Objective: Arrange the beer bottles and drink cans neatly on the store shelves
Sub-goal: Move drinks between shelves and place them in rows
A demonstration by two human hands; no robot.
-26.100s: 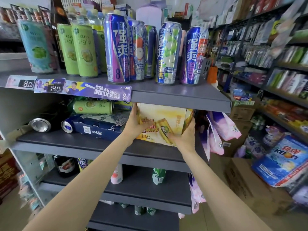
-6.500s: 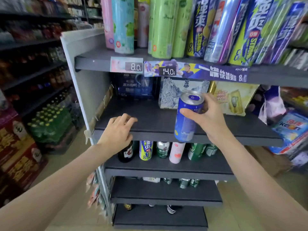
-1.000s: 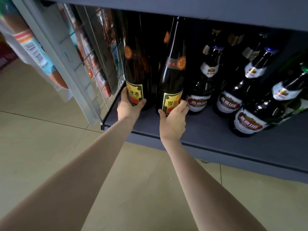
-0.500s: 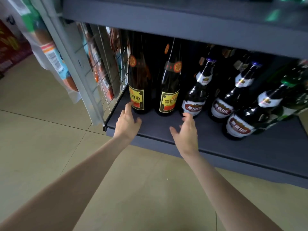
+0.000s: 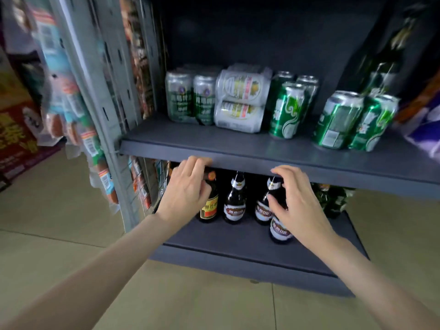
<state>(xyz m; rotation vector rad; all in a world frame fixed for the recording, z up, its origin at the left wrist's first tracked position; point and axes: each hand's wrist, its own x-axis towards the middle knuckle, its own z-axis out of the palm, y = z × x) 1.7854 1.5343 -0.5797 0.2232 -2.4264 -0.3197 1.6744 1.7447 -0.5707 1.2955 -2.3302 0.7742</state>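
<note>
Dark beer bottles stand on the bottom shelf (image 5: pixel 250 244): one with a yellow label (image 5: pixel 210 206) at the left, then bottles with red-and-white labels (image 5: pixel 234 203). My left hand (image 5: pixel 185 191) hovers in front of the yellow-label bottle, fingers spread, holding nothing. My right hand (image 5: pixel 297 203) is open in front of two more bottles (image 5: pixel 263 208), partly hiding them. On the shelf above (image 5: pixel 238 148) stand green cans (image 5: pixel 289 110), a shrink-wrapped pack of silver-green cans (image 5: pixel 189 98) and a wrapped pack of white cans (image 5: pixel 240 101) lying sideways.
A grey upright post (image 5: pixel 95 91) with hanging snack packets (image 5: pixel 95 148) borders the shelves on the left. Red cartons (image 5: pixel 14 129) sit on the tiled floor at far left. Green bottles (image 5: pixel 333 201) stand at the bottom shelf's right. Purple bags (image 5: pixel 423 120) hang at right.
The view has pulled back and up, showing the can shelf. Both hands have let go of the two leftmost bottles and lifted, now open just under the upper shelf's edge.
</note>
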